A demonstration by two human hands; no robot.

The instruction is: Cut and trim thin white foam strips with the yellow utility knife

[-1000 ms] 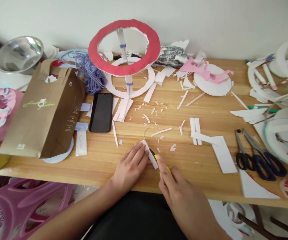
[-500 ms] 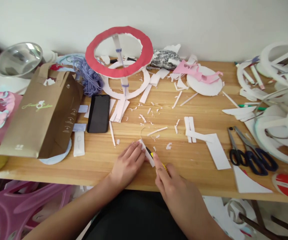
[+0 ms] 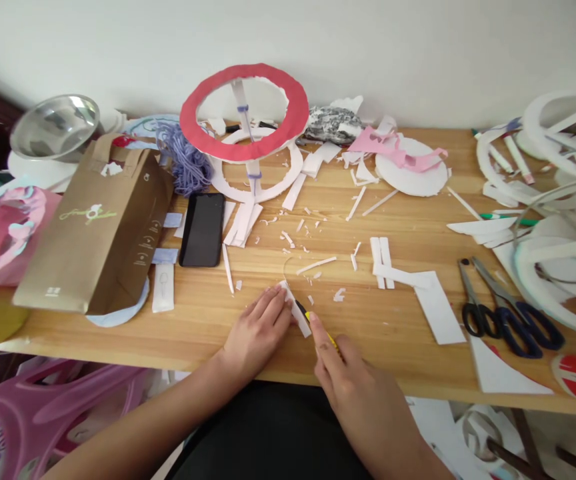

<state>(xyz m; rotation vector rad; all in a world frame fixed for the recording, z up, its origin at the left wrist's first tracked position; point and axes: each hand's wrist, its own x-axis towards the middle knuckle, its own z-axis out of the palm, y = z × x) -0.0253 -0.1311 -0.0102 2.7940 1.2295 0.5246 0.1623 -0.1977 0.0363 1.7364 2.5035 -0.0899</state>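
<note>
A narrow white foam board strip lies on the table near its front edge. My left hand presses it down, fingers closed together along its left side. In my right hand is a yellow and black utility knife, forefinger stretched along its top. The blade tip is at the right edge of the strip; whether it touches is hard to tell. Small white scraps lie just beyond the knife.
On the left stand a brown paper bag and a black phone. Behind my hands rises a stand with a red ring. Two scissors and white foam pieces lie to the right. A white disc is farther back.
The whole view has shifted slightly, things appearing a little lower and mostly farther right. The knife has moved slightly toward me along the strip; my left hand stays on it.
</note>
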